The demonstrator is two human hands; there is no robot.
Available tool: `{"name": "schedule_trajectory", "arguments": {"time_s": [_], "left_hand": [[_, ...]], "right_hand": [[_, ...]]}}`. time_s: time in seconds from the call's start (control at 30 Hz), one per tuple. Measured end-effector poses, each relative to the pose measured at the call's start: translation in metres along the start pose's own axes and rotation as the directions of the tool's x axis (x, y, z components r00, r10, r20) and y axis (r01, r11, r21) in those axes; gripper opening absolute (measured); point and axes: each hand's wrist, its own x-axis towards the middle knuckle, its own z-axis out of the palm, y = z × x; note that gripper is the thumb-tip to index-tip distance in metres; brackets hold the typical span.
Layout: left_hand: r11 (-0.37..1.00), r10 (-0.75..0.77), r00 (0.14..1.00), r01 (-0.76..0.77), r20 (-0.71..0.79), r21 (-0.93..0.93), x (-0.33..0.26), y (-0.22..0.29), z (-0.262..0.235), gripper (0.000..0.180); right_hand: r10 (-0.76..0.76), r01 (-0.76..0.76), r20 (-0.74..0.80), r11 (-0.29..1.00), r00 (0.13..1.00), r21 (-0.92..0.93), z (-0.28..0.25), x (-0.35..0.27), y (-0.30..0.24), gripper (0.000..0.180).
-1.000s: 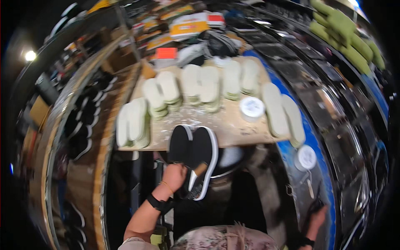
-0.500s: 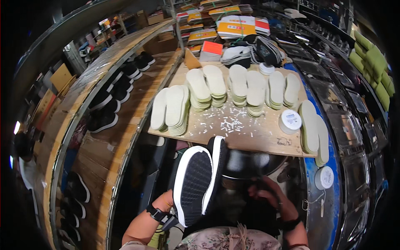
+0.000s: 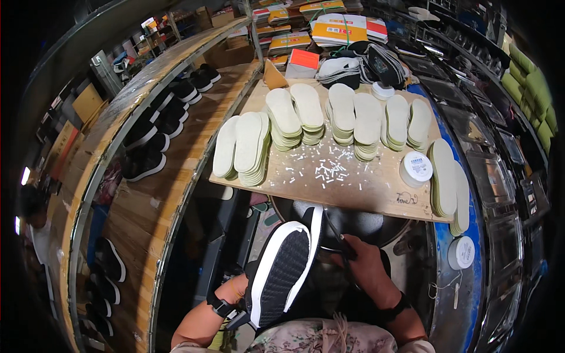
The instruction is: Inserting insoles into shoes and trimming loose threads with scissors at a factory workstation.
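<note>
A black shoe with a white-rimmed sole is turned sole up over my lap. My left hand, with a dark watch on the wrist, grips it from beneath and is mostly hidden by it. My right hand is closed on the far side of the shoe near its opening, where a thin dark strip or lace runs up. Just beyond, stacks of pale insoles lie on a wooden board strewn with small white scraps.
Black shoes ride a curved wooden conveyor shelf on my left. Two round white tubs sit at the right of the board. Boxes and stacked black uppers stand at the back. Another person is at the far left.
I have drawn the shoe down off the board toward my lap, sole turned up. My right hand has come in from the lower right and taken hold of it.
</note>
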Motion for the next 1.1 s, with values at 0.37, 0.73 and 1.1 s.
{"name": "schedule_trajectory", "arguments": {"time_s": [0.37,0.73,1.1], "left_hand": [[0.983,-0.101,0.994,0.095,-0.034,-0.155,0.094,0.04,0.078,0.019],[0.917,-0.262,0.962,0.222,-0.08,-0.33,0.087,0.035,0.08,0.02],[0.809,-0.354,0.935,0.306,-0.001,-0.501,0.112,0.035,0.091,0.021]], "right_hand": [[-0.231,0.224,-0.053,0.968,0.971,-0.113,-0.024,-0.03,-0.016,0.057],[0.155,-0.303,-0.59,0.939,0.792,-0.16,-0.077,-0.107,0.107,0.027],[0.544,-0.899,-0.744,0.045,0.388,-0.436,-0.174,-0.336,0.259,0.038]]}}
